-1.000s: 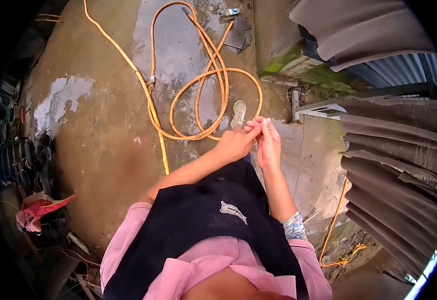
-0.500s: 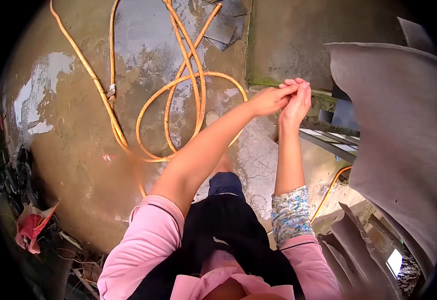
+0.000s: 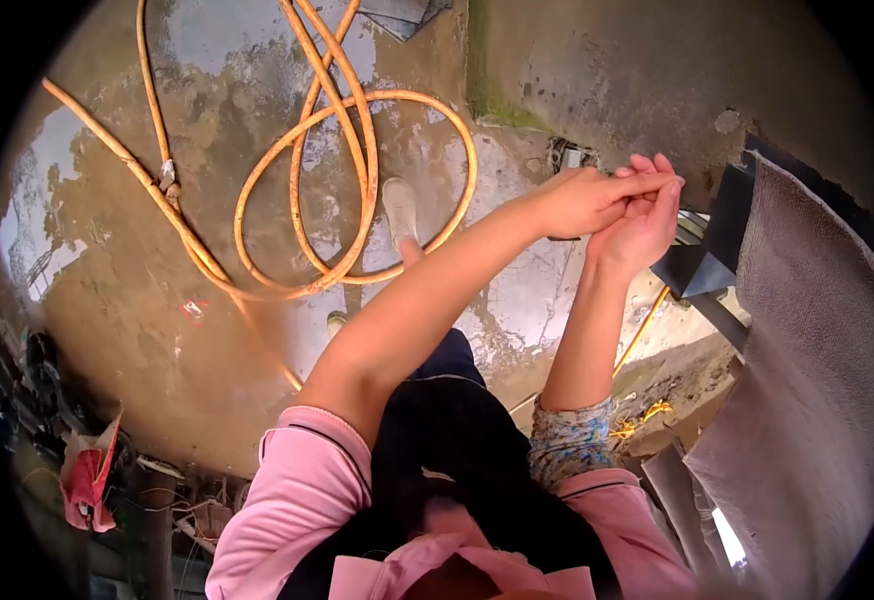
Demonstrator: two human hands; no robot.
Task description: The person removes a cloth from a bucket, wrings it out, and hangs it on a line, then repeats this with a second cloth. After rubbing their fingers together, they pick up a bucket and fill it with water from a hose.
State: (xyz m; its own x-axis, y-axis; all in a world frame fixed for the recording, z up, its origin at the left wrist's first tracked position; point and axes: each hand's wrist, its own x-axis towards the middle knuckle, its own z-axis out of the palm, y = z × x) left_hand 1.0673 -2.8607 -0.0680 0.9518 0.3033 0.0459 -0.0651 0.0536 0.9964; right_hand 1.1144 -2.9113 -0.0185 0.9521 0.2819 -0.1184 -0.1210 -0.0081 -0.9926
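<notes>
My left hand (image 3: 582, 203) reaches across to the right, back up, with its index finger straight and its other fingers curled into my right palm. My right hand (image 3: 636, 238) is turned palm up and cupped under it, two of its fingertips showing beyond the left hand. The hands press together above the floor. Any object between them is hidden from view. A patterned sleeve cover (image 3: 569, 440) is on my right forearm. Closest to the hands, on the right, is a large grey, rough-textured sheet (image 3: 807, 330).
An orange hose (image 3: 357, 150) lies in loops on the wet concrete floor (image 3: 127, 360), around one of my shoes (image 3: 399, 212). A red package (image 3: 87, 480) and clutter lie at lower left. Dark flat pieces (image 3: 397, 12) rest at the top. A yellow cord (image 3: 642, 330) runs at right.
My hands stay joined and now appear slightly lower and farther right. The view has shifted, so the hose sits farther up and left. A shoe shows more fully inside the hose loop.
</notes>
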